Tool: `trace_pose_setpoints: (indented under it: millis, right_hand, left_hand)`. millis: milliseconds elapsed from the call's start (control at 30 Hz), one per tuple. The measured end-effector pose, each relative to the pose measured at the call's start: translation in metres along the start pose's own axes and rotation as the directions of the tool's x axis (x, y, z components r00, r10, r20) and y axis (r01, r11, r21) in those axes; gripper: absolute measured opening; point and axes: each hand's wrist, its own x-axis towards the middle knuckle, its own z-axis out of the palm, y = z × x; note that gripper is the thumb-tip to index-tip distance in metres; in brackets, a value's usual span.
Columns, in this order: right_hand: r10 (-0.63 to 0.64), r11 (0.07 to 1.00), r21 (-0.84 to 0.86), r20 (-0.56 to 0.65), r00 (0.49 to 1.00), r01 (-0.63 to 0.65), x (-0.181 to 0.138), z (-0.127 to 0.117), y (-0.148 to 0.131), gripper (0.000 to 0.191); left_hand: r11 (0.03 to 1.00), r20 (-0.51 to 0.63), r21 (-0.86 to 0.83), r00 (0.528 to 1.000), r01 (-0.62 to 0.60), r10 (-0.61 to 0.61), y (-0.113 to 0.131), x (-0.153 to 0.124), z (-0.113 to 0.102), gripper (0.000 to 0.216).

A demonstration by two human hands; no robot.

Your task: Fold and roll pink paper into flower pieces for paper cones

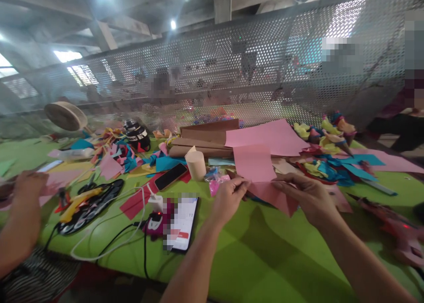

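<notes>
At a cluttered green tabletop [251, 267], two hands work a creased pink paper [253, 161] held above the surface, straight ahead of the wearer. The left hand [230, 197] pinches it at the fold's 9 o'clock end, thumb against forefinger; the right hand [306, 197] grips it at 3 o'clock. One panel stands toward 12 o'clock, while a darker flap drops toward 5 o'clock.

A crisp crease likely calls for level pinches, even tension and edges squared before the thumbs press outward from the middle; too hard a pull could skew the fold or tear the thin sheet.

Just beside the left hand, at 9 o'clock, a small clear bag [216, 181] appears to hold pink and blue bits, too blurred to identify. Beyond it stands a cream roll [198, 165], a loose end rising from its top. A clear bottle [76, 153] lies well apart at 9 o'clock, its contents impossible to tell. Toward 2 o'clock, cone-shaped pieces [341, 133] seem topped with ruffled coloured paper. A larger pink sheet [268, 137] spreads at 12 o'clock, and a pink glue gun [402, 234] rests near 4 o'clock, its red light glowing
</notes>
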Motion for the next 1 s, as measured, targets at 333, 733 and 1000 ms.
trace_pose_setpoints:
  millis: [333,733,1000]
  right_hand:
    - [-0.094,0.984,-0.147,0.071,0.993,0.104,-0.004,0.015,0.001,0.024]
    - [-0.094,0.992,-0.085,-0.025,0.995,0.091,-0.005,0.013,0.000,0.022]
    - [-0.014,0.986,0.163,-0.055,0.998,0.022,-0.005,0.007,0.005,0.030]
  left_hand:
    - [0.933,0.037,0.283,0.975,-0.220,0.219,0.006,-0.001,0.006,0.015]
    - [0.997,-0.012,0.041,0.998,-0.058,0.059,0.002,0.001,0.009,0.021]
    - [0.906,-0.136,-0.390,0.963,0.165,-0.233,-0.009,0.006,0.008,0.031]
